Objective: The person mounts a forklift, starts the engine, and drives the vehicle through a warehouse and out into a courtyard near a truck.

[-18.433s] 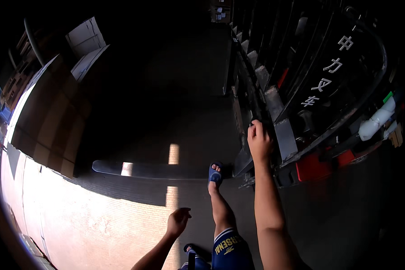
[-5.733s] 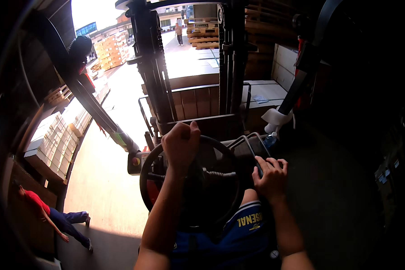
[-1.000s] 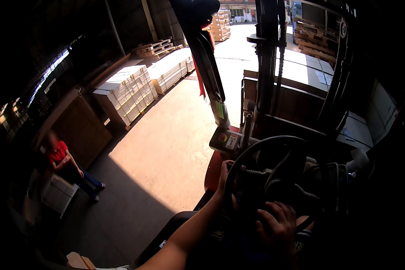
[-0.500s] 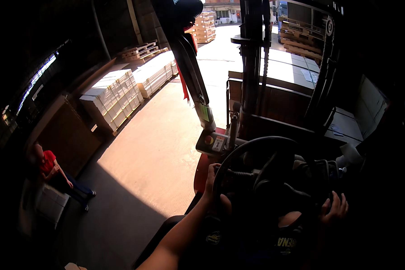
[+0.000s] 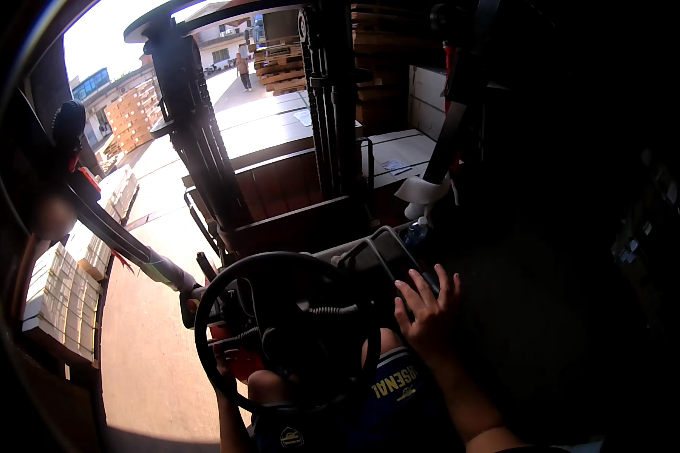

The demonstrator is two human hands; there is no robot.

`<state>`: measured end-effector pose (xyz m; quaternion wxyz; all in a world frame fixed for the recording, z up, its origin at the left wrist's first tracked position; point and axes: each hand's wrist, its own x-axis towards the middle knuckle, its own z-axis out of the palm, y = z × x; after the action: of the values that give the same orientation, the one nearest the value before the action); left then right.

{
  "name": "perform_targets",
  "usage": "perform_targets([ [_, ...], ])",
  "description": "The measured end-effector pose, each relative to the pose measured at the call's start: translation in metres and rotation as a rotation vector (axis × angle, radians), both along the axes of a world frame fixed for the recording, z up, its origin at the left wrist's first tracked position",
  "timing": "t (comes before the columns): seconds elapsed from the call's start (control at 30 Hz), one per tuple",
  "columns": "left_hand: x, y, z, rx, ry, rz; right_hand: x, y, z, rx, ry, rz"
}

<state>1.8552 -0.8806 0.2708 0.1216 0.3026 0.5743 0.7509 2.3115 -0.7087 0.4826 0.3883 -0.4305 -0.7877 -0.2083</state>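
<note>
I sit behind a black steering wheel [image 5: 230, 266] on a forklift. My left hand [image 5: 223, 359] is closed on the left side of its rim, partly in shadow. To the right of the wheel, my right hand [image 5: 429, 311] is raised with its fingers spread, and nothing shows in it. Just beyond its fingertips is a bent metal bar [image 5: 389, 245] on the dark console; whether they touch cannot be told. Past the wheel rises the black mast [image 5: 196, 140]. A broad white-topped load [image 5: 268, 124] shows through and beyond it.
Strapped white stacks [image 5: 60, 302] line the left side. Wooden pallets [image 5: 279, 64] are piled ahead, and a person [image 5: 243, 72] is in the bright yard. Pale boxes [image 5: 427, 98] stand ahead right. A clear bottle [image 5: 415, 231] sits by the right post. Deep shadow hides the right side.
The view has swung right, so the person in red has left it and the yard person has come in. My right hand has moved forward toward the bar; my left stays on the wheel.
</note>
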Motion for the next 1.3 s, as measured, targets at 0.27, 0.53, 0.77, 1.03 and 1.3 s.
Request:
perform_targets([
  [0.27, 0.026, 0.007, 0.023, 0.085, -0.127, 0.081, 0.001, 0.005, -0.014, -0.029, 0.038, 0.053],
  [0.53, 0.018, -0.004, 0.014, 0.071, -0.04, 0.113, -0.015, 0.013, -0.024, -0.032, 0.111, 0.127],
  [0.77, 0.014, -0.007, 0.026, 0.081, -0.032, -0.099, 0.006, 0.035, -0.046, 0.037, 0.104, 0.072],
  [1.03, -0.097, -0.151, 0.22, -1.2, 0.747, 0.348, -0.002, 0.028, -0.027, -0.06, 0.018, -0.069],
  [1.3, -0.134, -0.23, 0.463, -1.419, 0.844, 0.765, -0.001, 0.037, -0.016, -0.138, -0.011, -0.136],
])
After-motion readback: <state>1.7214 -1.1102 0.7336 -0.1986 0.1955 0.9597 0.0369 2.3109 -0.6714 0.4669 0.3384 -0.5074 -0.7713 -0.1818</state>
